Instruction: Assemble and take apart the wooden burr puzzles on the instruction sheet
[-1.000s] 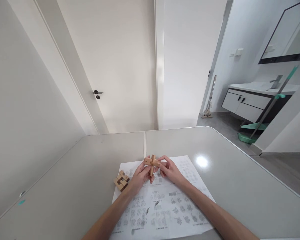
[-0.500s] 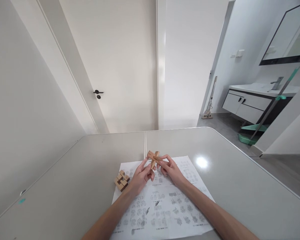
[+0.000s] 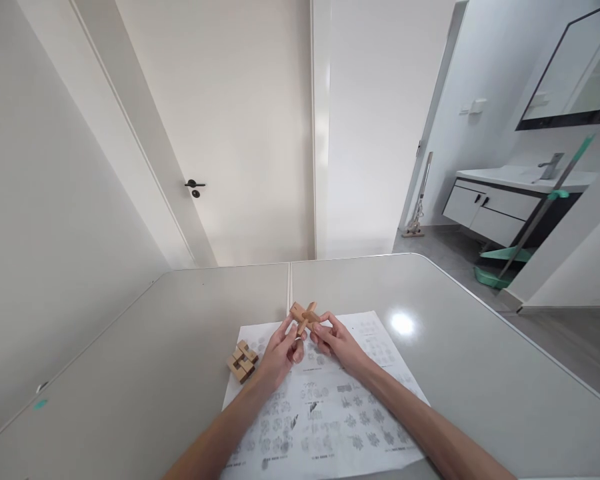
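Note:
Between my two hands is a wooden interlocking puzzle (image 3: 307, 317), made of light brown pieces crossing one another. My left hand (image 3: 280, 353) pinches its left side, fingers curled under it. Its right side is gripped by the thumb and fingers of my right hand (image 3: 336, 339). The puzzle is held above the far edge of a printed paper sheet (image 3: 315, 420) covered with small diagrams. Left of my left hand, a second wooden block puzzle (image 3: 243, 361) lies partly on the sheet's left edge. My fingers hide part of the held pieces.
A light grey table (image 3: 155, 373) with a seam runs under everything. Behind it stands a white door (image 3: 240, 133) with a black handle. To the right are a sink cabinet (image 3: 500, 207), a mop (image 3: 420, 200) and a green dustpan (image 3: 493, 276).
The held wooden puzzle has turned slightly and moved a little left, its crossing pieces now more spread to view. Both hands keep hold of it. The block puzzle beside them stays put.

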A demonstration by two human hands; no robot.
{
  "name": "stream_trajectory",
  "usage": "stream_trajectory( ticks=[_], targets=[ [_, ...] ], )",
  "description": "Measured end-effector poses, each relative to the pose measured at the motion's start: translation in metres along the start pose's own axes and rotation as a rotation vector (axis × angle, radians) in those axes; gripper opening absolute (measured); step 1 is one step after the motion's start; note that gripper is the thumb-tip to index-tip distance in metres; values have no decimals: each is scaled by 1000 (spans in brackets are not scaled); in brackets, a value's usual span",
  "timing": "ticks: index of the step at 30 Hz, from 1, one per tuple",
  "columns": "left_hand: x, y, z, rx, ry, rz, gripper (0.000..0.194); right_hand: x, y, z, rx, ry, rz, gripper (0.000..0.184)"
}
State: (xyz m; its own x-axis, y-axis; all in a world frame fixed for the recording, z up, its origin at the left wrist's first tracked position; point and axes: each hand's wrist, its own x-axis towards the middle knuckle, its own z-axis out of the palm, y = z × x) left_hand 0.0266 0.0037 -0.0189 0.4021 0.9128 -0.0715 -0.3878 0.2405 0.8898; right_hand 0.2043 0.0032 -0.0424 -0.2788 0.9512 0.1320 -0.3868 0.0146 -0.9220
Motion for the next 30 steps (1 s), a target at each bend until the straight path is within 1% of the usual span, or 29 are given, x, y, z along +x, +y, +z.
stream_trajectory(
  ticks=[5, 8, 10, 13, 17, 19, 25, 28, 30],
  targets=[
    [2, 2, -2, 33, 72, -4, 59, -2, -3, 2, -26, -142, 60, 39],
    [4, 0, -2, 112, 107, 16, 64, -2, -3, 3, 30, -127, 96, 38],
    [4, -1, -1, 138, 129, 28, 64, -1, -3, 1, 109, -66, 116, 37],
    [4, -2, 0, 151, 144, 31, 61, 3, 0, -6, 237, 85, 130, 35],
    [3, 0, 1, 175, 165, 36, 54, 7, 3, -17, 309, 318, 88, 33],
    [3, 1, 1, 190, 163, 25, 53, 9, 5, -21, 325, 403, 54, 31],
    [2, -1, 1, 261, 135, 24, 50, 11, 12, -30, 426, 522, -29, 29],
    [2, -2, 3, 319, 121, 31, 47, 12, 15, -32, 482, 549, -23, 29],
    [1, -1, 5, 380, 94, 36, 45, 12, 16, -32, 489, 545, -10, 30]
  ],
)
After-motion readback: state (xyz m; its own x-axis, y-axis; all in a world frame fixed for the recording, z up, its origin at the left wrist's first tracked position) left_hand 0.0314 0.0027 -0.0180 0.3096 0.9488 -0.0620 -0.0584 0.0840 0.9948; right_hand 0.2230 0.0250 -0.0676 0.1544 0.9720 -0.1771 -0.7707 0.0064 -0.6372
